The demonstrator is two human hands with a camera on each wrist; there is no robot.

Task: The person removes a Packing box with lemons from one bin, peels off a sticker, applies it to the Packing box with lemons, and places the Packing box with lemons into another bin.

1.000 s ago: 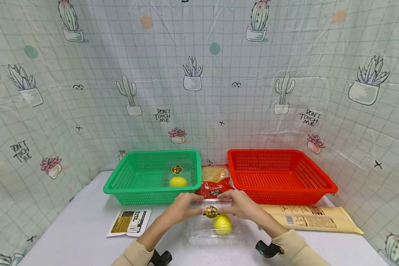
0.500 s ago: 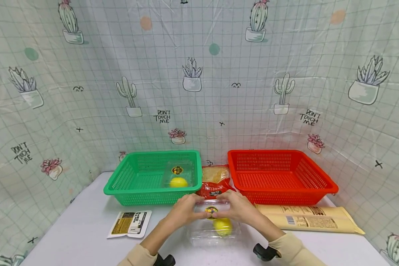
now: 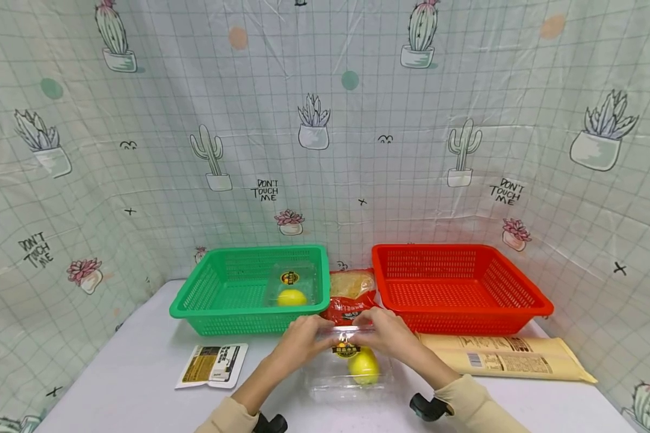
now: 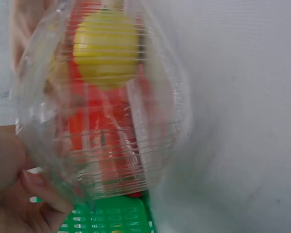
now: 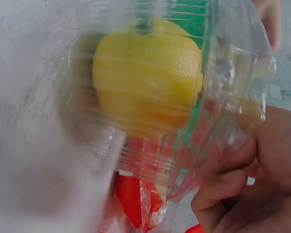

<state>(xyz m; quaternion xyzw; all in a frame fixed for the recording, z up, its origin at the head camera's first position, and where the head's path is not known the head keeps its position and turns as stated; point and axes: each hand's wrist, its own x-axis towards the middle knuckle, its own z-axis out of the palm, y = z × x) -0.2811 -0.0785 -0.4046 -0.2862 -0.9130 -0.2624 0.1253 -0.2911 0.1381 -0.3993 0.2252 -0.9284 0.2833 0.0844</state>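
Note:
In the head view a clear plastic clamshell box [image 3: 330, 379] with a round black-and-gold label stands at the front middle of the table. One yellow fruit [image 3: 364, 368] lies inside, toward the box's right. My left hand [image 3: 299, 341] pinches the box's far edge on the left, thumb near the label. On the far edge's other side, my right hand [image 3: 388, 334] does the same with its thumb and fingers. Up close in the right wrist view, the fruit [image 5: 148, 80] shows a dark stem end through the ribbed plastic.
Behind on the left is a green basket [image 3: 238, 319] containing another clear box [image 3: 303, 270] with yellow fruit. A red basket [image 3: 466, 319] stands at the back right, with a red packet [image 3: 352, 294] between them. A small pouch [image 3: 212, 365] lies left, a long beige package [image 3: 509, 356] right.
Both hands and forearms have drawn slightly inward, the thumbs shifting about the label. The box and fruit stay in nearly the same place; the baskets and packets have not moved.

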